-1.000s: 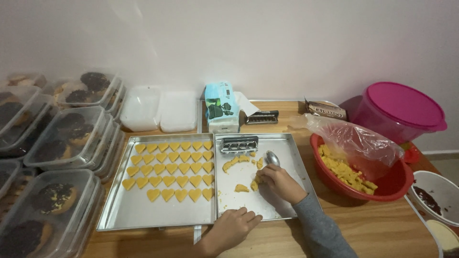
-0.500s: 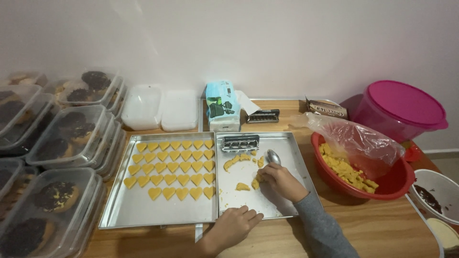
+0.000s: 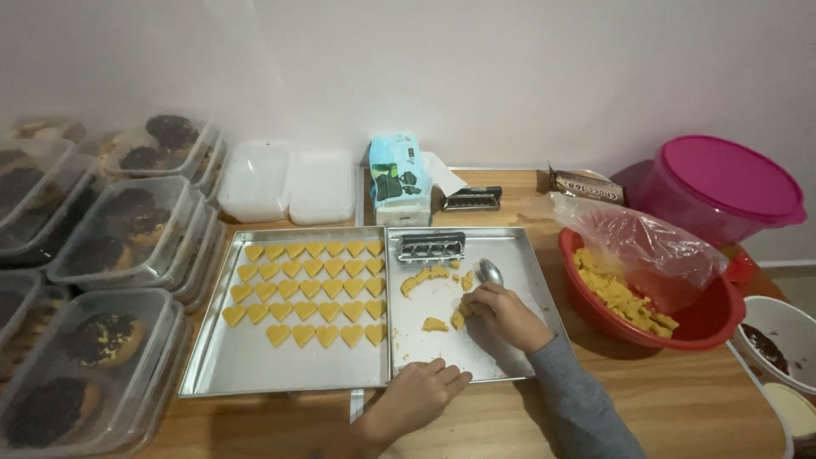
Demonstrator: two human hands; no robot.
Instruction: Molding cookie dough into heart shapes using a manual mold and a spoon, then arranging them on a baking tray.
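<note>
Two metal trays [image 3: 289, 374] sit side by side. The left one carries thirty-one heart-shaped dough pieces [image 3: 303, 311] in five rows. One red bowl [image 3: 705, 323], one pink lidded tub [image 3: 722, 187], one spoon [image 3: 490, 272], two hands [image 3: 506, 314].

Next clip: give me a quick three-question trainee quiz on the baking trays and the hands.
1. True or false: the heart-shaped dough pieces lie in rows on the left tray.
2. What does the right hand hold? A) spoon B) knife C) rolling pin
3. Where does the left hand rest?

Key
1. True.
2. A: the spoon, its bowl pointing away over the right tray, fingers by a dough scrap.
3. On the near edge of the right tray, holding nothing.
</note>
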